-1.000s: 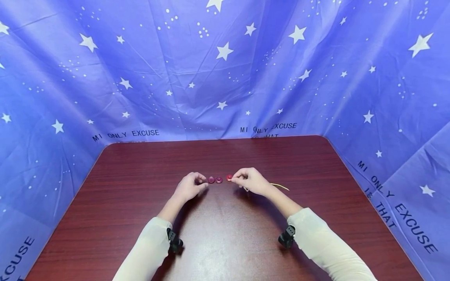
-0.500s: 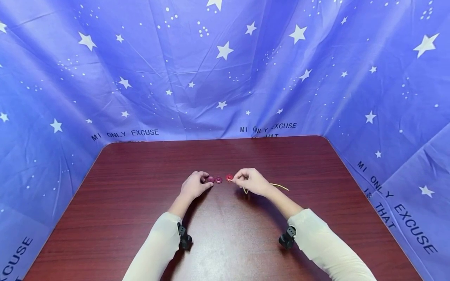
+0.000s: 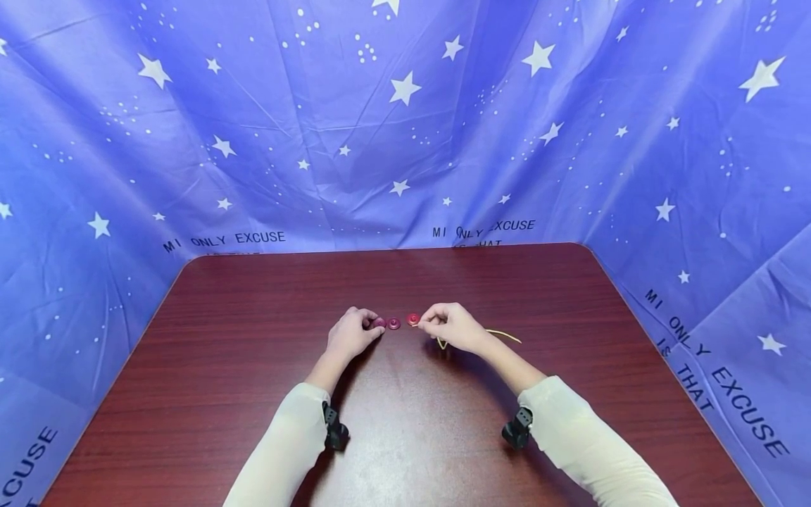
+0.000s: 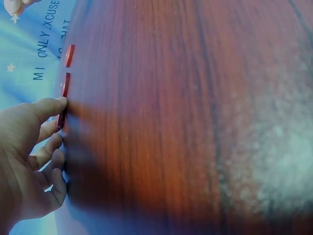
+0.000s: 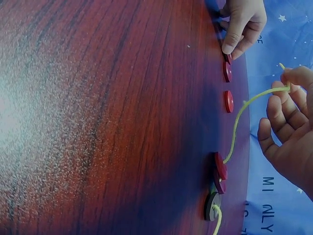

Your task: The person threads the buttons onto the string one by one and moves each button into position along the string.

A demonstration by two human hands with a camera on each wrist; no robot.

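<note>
In the head view, my left hand (image 3: 353, 331) pinches the leftmost purplish-red button (image 3: 379, 322) at the tabletop, thumb on its near edge. Beside it lies another purplish-red button (image 3: 394, 324), then a brighter red button (image 3: 413, 319) close to my right fingertips. My right hand (image 3: 455, 328) holds a yellow string (image 3: 505, 336) between thumb and finger, a short end sticking out, as the right wrist view shows. Lower along that string (image 5: 234, 132) are red buttons (image 5: 221, 165) and a dark button (image 5: 212, 206), which my right hand mostly hides in the head view.
The brown wooden table (image 3: 405, 436) has a far edge beyond the buttons. A blue star-patterned cloth (image 3: 355, 141) hangs behind it and on both sides. A black camera (image 3: 336, 426) sits at my left wrist, another camera (image 3: 517, 428) at my right.
My left hand has moved right to the leftmost button, and its thumb and finger have closed on it. My right hand has stayed almost in place with the string.
</note>
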